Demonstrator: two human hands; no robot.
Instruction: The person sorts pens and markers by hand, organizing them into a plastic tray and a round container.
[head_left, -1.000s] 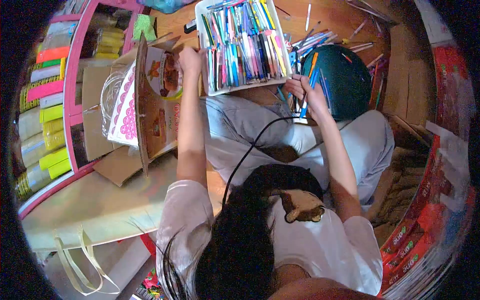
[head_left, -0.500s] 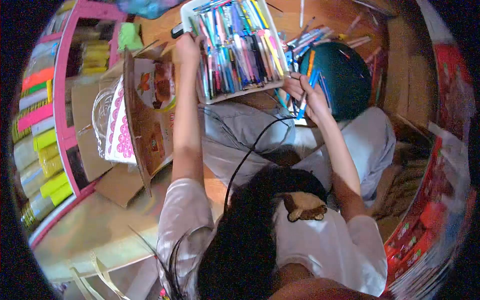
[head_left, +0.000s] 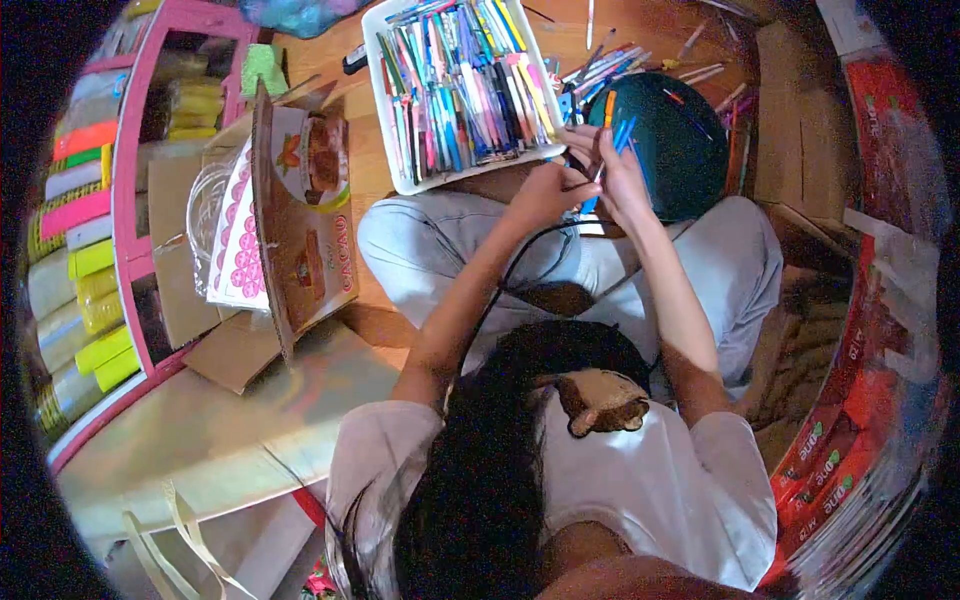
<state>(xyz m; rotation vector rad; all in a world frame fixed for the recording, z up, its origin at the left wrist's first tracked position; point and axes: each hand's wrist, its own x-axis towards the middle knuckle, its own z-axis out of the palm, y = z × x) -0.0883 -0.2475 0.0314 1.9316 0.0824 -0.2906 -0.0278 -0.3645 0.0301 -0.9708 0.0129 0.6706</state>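
Note:
A white tray [head_left: 404,187] full of pens in rows lies on the wooden floor in front of me. My right hand [head_left: 622,178] is wrapped round several pens [head_left: 622,135], blue and orange ones among them, just beyond the tray's right corner. My left hand [head_left: 550,192] reaches across to it, its fingers pinched at the lower end of these pens. Beside my right hand is a dark green round object [head_left: 680,150]. Loose pens [head_left: 625,65] lie spread on the floor behind it.
An open cardboard box [head_left: 300,215] stands at the left, near a pink shelf [head_left: 130,200] with packed rolls. Another cardboard box [head_left: 800,130] is at the right, beside red packages [head_left: 850,400]. A black cable crosses my lap.
My left hand has let go of the tray's left edge and moved right to the pens at my right hand. The tray now rests slightly further left.

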